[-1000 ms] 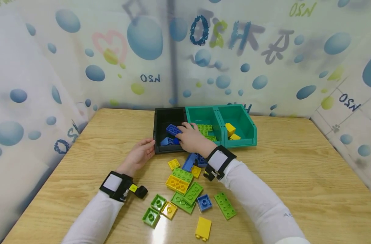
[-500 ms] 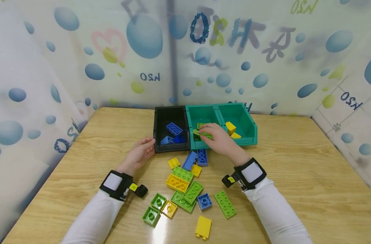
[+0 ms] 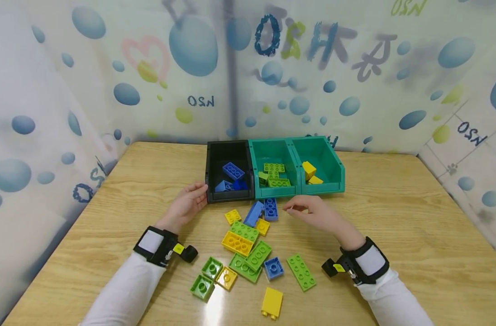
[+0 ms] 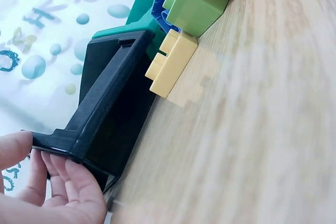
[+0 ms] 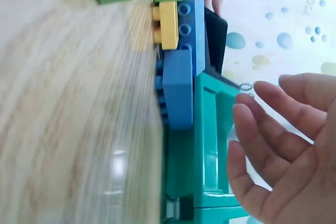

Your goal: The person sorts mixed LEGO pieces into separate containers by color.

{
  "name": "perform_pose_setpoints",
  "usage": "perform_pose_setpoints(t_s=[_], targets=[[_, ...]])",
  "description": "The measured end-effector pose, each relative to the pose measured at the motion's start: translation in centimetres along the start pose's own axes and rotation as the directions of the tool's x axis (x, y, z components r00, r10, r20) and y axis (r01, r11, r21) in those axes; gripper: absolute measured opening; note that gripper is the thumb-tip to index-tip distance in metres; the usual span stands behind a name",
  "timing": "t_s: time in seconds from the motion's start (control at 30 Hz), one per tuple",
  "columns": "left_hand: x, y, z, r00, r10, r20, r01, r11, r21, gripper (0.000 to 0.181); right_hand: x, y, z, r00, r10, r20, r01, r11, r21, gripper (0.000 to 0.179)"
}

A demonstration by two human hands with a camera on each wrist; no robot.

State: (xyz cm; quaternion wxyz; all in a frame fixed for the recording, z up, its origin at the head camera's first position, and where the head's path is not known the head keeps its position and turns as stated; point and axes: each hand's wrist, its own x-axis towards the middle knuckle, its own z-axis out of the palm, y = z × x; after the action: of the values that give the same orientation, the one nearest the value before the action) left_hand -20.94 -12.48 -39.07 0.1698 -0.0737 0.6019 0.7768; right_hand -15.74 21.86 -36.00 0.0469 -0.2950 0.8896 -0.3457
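My left hand (image 3: 183,207) holds the front left corner of the black bin (image 3: 231,196), thumb on top of the edge and fingers under it in the left wrist view. Several blue bricks (image 3: 233,170) lie in that bin. My right hand (image 3: 319,215) hovers in front of the teal bins, fingers loosely bent; the right wrist view shows nothing in it. Nearest to it is a dark blue brick (image 3: 270,209), beside a lighter blue brick (image 3: 254,214). Green bricks (image 3: 274,168) lie in the middle teal bin (image 3: 275,192), yellow ones (image 3: 308,170) in the right teal bin (image 3: 322,187).
Loose bricks spread over the wooden table (image 3: 394,217) before the bins: a yellow brick (image 3: 237,243) on a green one, crossed green bricks (image 3: 258,255), a small blue brick (image 3: 274,268), a long green brick (image 3: 301,272) and a yellow brick (image 3: 272,303). A patterned curtain (image 3: 248,68) hangs behind.
My right hand has moved from the black bin across the middle teal bin, then back towards me and right. A blue brick beneath it now lies in the black bin. My left hand stays put.
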Motion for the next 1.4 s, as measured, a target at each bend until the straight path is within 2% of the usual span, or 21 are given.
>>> perform_pose_setpoints(t_s=[0.17,0.27,0.33,0.47,0.8,1.1,1.4], targets=[[0.0,0.0,0.1,1.0,-0.006,0.01,0.006,1.0,0.012,0.014,-1.3,-1.1,0.2,0.985,-0.008,0.174,0.022,0.997,-0.078,0.029],[0.0,0.0,0.2,1.0,-0.008,0.01,0.008,1.0,0.014,0.015,-2.1,-1.9,0.6,0.96,0.023,0.278,0.007,0.994,-0.108,0.038],[0.0,0.1,0.2,1.0,-0.008,0.009,0.008,1.0,0.011,0.014,-2.7,-2.5,0.8,0.94,0.072,0.334,-0.021,0.988,-0.153,0.05],[0.0,0.1,0.2,1.0,-0.006,0.008,0.005,1.0,0.007,0.013,-3.6,-3.6,1.3,0.901,0.166,0.402,-0.073,0.969,-0.236,0.069],[-0.1,0.0,0.3,1.0,-0.001,-0.001,0.001,1.0,0.003,0.008,-4.5,-5.1,2.5,0.867,0.22,0.447,-0.098,0.955,-0.28,0.076],[-0.2,0.1,0.2,1.0,-0.005,-0.013,0.005,1.0,0.01,0.012,-4.7,-5.7,2.8,0.874,0.228,0.428,-0.095,0.946,-0.309,0.078],[-0.4,0.2,0.2,1.0,0.001,-0.013,0.0,1.0,0.015,0.013,-4.7,-6.1,3.3,0.874,0.261,0.41,-0.098,0.921,-0.377,0.086]])
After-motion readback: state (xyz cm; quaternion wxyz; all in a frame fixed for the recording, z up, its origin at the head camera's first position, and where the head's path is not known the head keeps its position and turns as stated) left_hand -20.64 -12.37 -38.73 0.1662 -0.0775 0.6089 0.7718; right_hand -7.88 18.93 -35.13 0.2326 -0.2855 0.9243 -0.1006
